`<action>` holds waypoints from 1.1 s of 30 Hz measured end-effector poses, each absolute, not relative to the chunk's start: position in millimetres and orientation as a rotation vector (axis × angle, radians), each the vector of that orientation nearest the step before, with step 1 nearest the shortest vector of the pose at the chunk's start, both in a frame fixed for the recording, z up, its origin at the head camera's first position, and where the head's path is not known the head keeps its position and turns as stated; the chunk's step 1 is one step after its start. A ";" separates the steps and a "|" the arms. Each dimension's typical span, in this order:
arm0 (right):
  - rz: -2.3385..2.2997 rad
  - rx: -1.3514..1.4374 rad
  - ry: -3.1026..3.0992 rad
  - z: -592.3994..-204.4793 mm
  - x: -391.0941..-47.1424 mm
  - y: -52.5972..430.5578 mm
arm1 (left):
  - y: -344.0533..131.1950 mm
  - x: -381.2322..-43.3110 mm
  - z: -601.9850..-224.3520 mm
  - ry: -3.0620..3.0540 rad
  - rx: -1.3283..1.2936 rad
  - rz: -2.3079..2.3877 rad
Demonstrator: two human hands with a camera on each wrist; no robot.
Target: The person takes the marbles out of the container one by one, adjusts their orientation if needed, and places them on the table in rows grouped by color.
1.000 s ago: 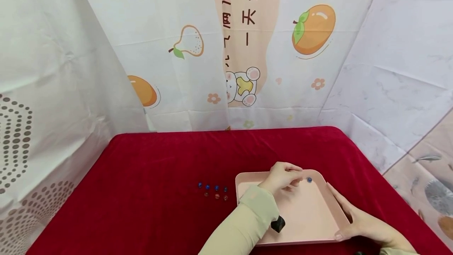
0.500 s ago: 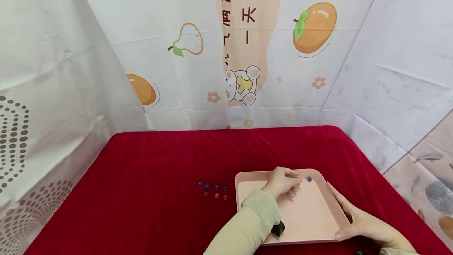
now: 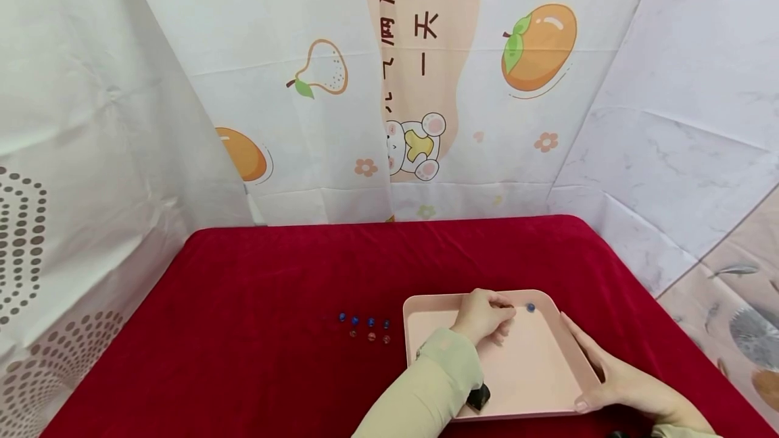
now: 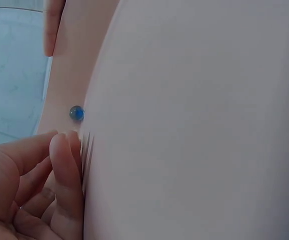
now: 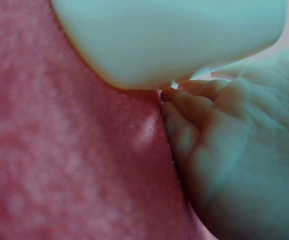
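Bench [image 3: 207, 303]: spread with a deep red cloth [image 3: 274, 377], its surface soft and plush, the far corners rounded.
Far row: four blue marbles [image 3: 371, 322], spaced apart, the rightmost darker.
Near row: three clear, reddish marbles [image 3: 372, 336], also apart.
Tray [image 3: 529, 370]: pink, shallow, round-cornered, flat on the cloth, just right of both rows.
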State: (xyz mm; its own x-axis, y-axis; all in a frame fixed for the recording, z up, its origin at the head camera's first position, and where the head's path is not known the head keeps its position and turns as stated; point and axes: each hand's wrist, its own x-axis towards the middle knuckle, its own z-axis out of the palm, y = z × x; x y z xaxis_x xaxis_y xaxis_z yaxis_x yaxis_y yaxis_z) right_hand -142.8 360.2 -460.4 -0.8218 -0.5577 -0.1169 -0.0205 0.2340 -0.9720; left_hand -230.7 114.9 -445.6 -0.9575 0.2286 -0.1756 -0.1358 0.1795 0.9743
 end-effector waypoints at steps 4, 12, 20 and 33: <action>-1.622 -0.571 2.076 -462.2 -143.5 360.4 | 116.4 -232.9 -450.0 2.202 0.082 1.837; -1.622 -0.502 2.062 -459.0 -142.3 360.2 | 118.5 -234.3 -451.1 2.228 0.071 1.821; -1.616 -0.538 2.101 -459.2 -141.4 358.2 | 121.6 -233.1 -448.3 2.298 0.123 1.726; -1.582 -0.602 2.172 -459.2 -140.5 358.3 | 124.2 -231.8 -446.2 2.364 0.160 1.664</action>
State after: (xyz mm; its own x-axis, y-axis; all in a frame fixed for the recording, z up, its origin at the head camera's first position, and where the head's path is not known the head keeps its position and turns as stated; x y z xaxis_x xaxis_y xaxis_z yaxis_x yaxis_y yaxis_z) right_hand -140.5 358.3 -459.2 -0.8336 -0.5494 -0.0563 -0.1151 0.2725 -0.9552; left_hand -231.8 124.2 -446.2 -0.9638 0.2289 -0.1367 -0.0516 0.3430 0.9379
